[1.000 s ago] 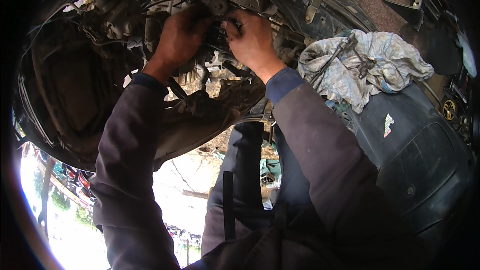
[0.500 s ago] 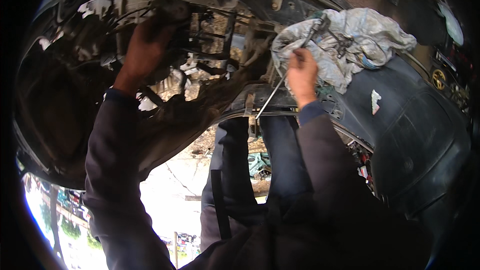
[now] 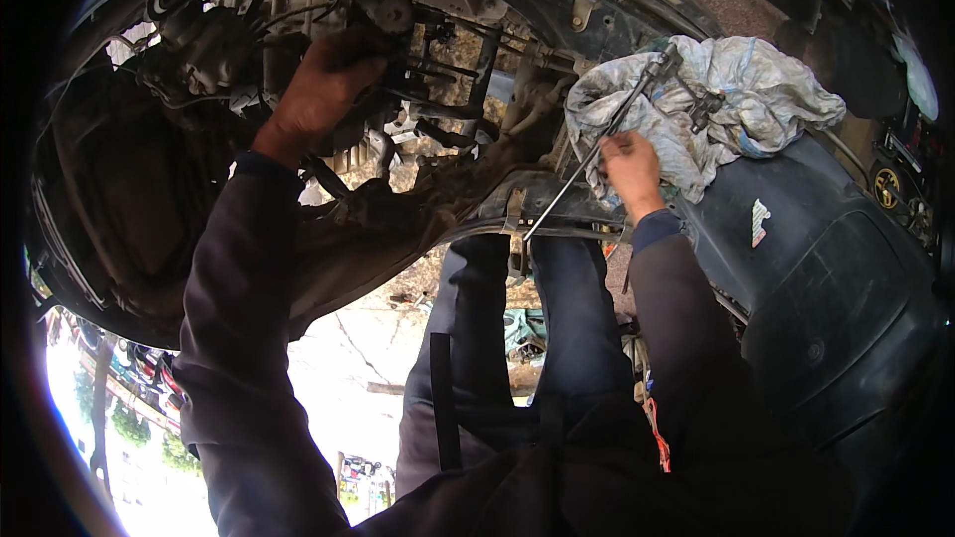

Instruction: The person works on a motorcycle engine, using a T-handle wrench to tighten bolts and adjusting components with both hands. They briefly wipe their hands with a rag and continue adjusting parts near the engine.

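My left hand reaches into the vehicle's engine bay, fingers curled around a spot in dark shadow. What they hold, if anything, is hidden. My right hand is closed, with thumb and fingertips at a long thin metal bar. The bar slants from the body edge near my legs up onto a crumpled grey-white cloth. Its thicker, dark head lies over the cloth. Beside that head, a small dark metal piece rests on the cloth.
Brackets, hoses and metal parts crowd the engine bay. A dark fender panel curves along the right, with a torn white sticker on it. A metal bracket stands on the far body edge. An orange-red strap hangs near my right sleeve.
The whole view has shifted, so the cloth and vehicle appear slightly lower and further right. My right hand sits lower along the bar. My left hand stays in the engine bay.
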Demonstrator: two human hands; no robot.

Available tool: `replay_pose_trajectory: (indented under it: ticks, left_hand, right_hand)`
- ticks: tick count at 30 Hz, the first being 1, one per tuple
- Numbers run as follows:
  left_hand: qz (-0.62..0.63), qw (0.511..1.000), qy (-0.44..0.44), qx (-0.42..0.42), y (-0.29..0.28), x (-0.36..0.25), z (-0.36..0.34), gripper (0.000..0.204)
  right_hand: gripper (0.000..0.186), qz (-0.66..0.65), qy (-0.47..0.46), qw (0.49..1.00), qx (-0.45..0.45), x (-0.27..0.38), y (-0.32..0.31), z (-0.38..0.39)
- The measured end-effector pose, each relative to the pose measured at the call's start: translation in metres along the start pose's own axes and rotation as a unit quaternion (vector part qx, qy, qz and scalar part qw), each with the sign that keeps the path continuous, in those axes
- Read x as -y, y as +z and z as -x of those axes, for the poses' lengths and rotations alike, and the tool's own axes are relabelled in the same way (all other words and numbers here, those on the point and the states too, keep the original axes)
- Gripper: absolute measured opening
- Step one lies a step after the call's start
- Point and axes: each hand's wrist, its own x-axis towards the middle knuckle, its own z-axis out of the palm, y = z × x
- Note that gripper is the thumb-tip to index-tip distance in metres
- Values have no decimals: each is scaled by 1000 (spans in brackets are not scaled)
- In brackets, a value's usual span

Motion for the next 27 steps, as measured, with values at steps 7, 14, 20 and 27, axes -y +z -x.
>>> replay_pose_trajectory:
  ticks: [7,14,20,27]
  left_hand:
    - [-30,999,33,-15,15,-3,2,21]
    - [-79,997,8,-9,6,5,-3,24]
    - [-79,996,34,-16,7,10,-2,25]
    - [-42,995,88,-29,12,7,1,21]
  right_hand:
    - [27,89,-55,990,-95,7,23,11]
    - [28,51,-77,992,-89,9,20,24]
    - [19,-13,-107,992,-71,-6,19,37]
    - [6,-332,30,938,91,-5,12,89]
